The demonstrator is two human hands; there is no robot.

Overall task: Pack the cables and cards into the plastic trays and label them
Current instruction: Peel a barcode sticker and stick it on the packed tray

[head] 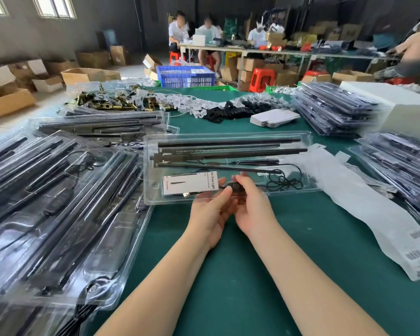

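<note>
- Clear plastic tray [153, 166]: long, moulded blister form with rounded corners, lying flat on the green table [277, 251] directly ahead of the person, long side running left to right.
- Black rods [228, 147]: several thin, straight lengths seated in the tray's far channels, parallel to its long side.
- Black cable [285, 181]: thin cord, loosely looped in the tray's right-hand part, running toward the hands.
- Card [190, 184]: white slip with a red stripe and the printed words "Grow Light", lying in the tray's near-left compartment.
- Controller [235, 186]: small black inline piece on the cable, at the tray's near edge, between the two hands.
- Left hand [211, 212]: palm upward at the tray's near edge, thumb and fingers curled onto the controller.
- Right hand [251, 204]: back toward the camera, fingers bent round the controller from the right; both hands hold it.
- Filled trays [58, 202]: overlapping heap of clear trays with black rods, left of the working tray.
- Packed trays [335, 110]: two stacks at right, far and near.
- Label strip [374, 214]: white backing paper with barcode stickers, trailing along the right of the table.
- Folded white cards [274, 117]: small pile beyond the working tray.
</note>
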